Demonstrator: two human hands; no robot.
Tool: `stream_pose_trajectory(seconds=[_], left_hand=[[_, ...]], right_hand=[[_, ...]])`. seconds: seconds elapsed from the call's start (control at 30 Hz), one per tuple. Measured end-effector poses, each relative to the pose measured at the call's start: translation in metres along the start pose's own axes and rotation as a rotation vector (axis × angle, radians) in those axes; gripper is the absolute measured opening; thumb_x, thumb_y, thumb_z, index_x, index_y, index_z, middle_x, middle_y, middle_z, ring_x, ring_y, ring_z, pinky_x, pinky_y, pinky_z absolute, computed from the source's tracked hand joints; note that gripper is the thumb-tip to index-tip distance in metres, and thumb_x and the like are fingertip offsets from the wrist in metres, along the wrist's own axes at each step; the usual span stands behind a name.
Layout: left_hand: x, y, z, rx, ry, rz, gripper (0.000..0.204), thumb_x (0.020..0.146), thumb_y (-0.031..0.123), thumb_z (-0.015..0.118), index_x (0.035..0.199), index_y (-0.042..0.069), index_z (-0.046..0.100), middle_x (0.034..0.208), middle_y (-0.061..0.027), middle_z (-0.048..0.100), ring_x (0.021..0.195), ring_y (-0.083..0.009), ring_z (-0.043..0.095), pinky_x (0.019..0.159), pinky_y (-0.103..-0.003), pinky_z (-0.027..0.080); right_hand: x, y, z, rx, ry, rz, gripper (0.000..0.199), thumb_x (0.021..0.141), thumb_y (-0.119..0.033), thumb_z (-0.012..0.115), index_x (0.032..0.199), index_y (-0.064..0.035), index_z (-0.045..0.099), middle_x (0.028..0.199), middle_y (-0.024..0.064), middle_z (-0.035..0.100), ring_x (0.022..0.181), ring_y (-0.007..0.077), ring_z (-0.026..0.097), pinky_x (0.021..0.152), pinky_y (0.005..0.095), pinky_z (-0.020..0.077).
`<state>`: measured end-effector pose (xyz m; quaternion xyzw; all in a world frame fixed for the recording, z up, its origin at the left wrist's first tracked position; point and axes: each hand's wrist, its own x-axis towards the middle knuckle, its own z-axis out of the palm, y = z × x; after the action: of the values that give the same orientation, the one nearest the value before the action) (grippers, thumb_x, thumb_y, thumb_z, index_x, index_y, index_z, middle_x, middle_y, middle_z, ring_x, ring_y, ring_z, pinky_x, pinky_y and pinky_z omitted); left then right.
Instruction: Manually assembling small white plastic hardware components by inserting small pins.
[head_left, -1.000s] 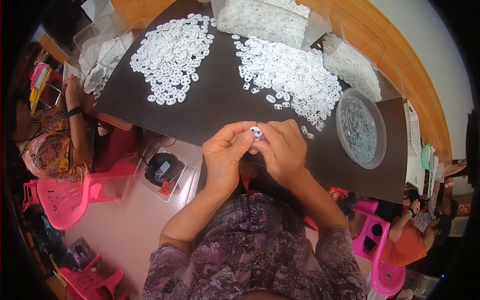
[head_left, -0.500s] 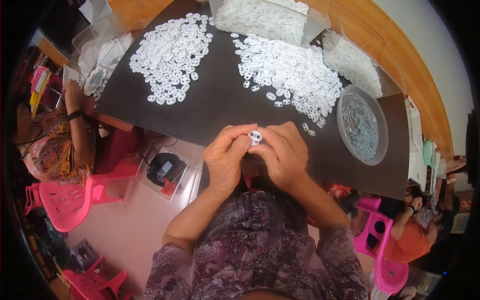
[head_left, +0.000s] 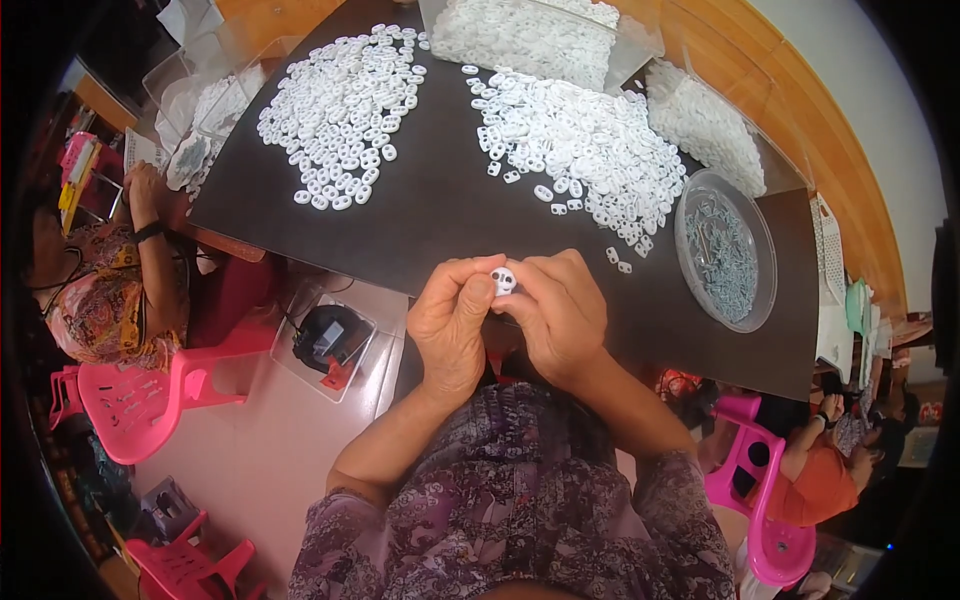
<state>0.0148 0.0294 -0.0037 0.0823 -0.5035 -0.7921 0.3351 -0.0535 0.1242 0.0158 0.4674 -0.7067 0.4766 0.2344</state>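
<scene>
Between the fingertips of both hands is a small white plastic piece with dark round holes (head_left: pixel 503 281). My left hand (head_left: pixel 450 318) pinches it from the left with thumb and forefinger. From the right, my right hand (head_left: pixel 560 315) closes on it with thumb and fingers. Both hands are just off the near edge of the dark table (head_left: pixel 430 215). Beyond them lie a pile of white oval two-holed pieces (head_left: pixel 345 105) on the left and a pile of smaller white two-holed pieces (head_left: pixel 580 140) on the right.
A round clear tray of grey screws (head_left: pixel 722 250) stands at the right. Clear bins of white parts (head_left: pixel 530 45) line the far side. One person (head_left: pixel 110 290) sits at the left, another (head_left: pixel 815 470) at the right. A pink chair (head_left: pixel 150 390) stands on the left.
The white piece has turned a little between my fingers and shifted slightly left. My right hand has moved slightly down and left with it.
</scene>
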Motion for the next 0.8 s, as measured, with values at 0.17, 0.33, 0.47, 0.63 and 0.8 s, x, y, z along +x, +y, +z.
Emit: stream_pose_trajectory(seconds=[0.17, 0.33, 0.47, 0.63, 0.8], left_hand=[[-0.002, 0.004, 0.000, -0.072, -0.028, -0.010, 0.021, 0.091, 0.015, 0.057, 0.102, -0.003, 0.061, 0.091, -0.0037, 0.058, 0.084, -0.0093, 0.053, 0.076, -0.022, 0.043], [-0.005, 0.000, -0.001, -0.023, -0.002, 0.029, 0.021, 0.091, 0.015, 0.057, 0.103, -0.003, 0.061, 0.091, -0.0037, 0.057, 0.084, -0.0093, 0.052, 0.076, -0.022, 0.042], [-0.006, -0.002, -0.003, 0.058, 0.008, 0.086, 0.021, 0.092, 0.015, 0.057, 0.102, -0.003, 0.061, 0.090, -0.0030, 0.055, 0.082, -0.0089, 0.050, 0.075, -0.021, 0.041], [-0.008, -0.003, -0.001, 0.032, 0.034, 0.092, 0.019, 0.092, 0.014, 0.056, 0.100, -0.003, 0.060, 0.087, -0.0019, 0.054, 0.079, -0.0076, 0.049, 0.073, -0.020, 0.040], [-0.010, -0.005, -0.002, 0.044, 0.063, 0.098, 0.018, 0.093, 0.014, 0.054, 0.098, -0.003, 0.058, 0.085, -0.0008, 0.054, 0.078, -0.0062, 0.047, 0.072, -0.020, 0.038]], right_hand=[[0.000, -0.005, -0.001, 0.032, -0.010, 0.018, 0.027, 0.070, -0.003, 0.070, 0.096, 0.0032, 0.063, 0.085, 0.0119, 0.062, 0.068, 0.0246, 0.054, 0.057, 0.0314, 0.0431], [0.000, -0.006, 0.000, -0.014, -0.020, -0.010, 0.031, 0.068, -0.004, 0.072, 0.097, 0.0033, 0.061, 0.084, 0.0118, 0.060, 0.068, 0.0252, 0.054, 0.056, 0.0319, 0.0435], [-0.003, -0.004, 0.002, -0.051, -0.016, -0.050, 0.036, 0.066, -0.004, 0.073, 0.098, 0.0041, 0.059, 0.084, 0.0121, 0.058, 0.067, 0.0260, 0.054, 0.054, 0.0318, 0.0439], [-0.006, -0.006, 0.008, -0.044, 0.018, -0.039, 0.034, 0.068, -0.006, 0.072, 0.098, 0.0046, 0.059, 0.084, 0.0127, 0.058, 0.067, 0.0260, 0.054, 0.054, 0.0319, 0.0441], [-0.008, -0.010, 0.012, -0.029, 0.028, -0.001, 0.033, 0.069, -0.007, 0.071, 0.098, 0.0047, 0.059, 0.084, 0.0131, 0.058, 0.067, 0.0260, 0.054, 0.054, 0.0320, 0.0442]])
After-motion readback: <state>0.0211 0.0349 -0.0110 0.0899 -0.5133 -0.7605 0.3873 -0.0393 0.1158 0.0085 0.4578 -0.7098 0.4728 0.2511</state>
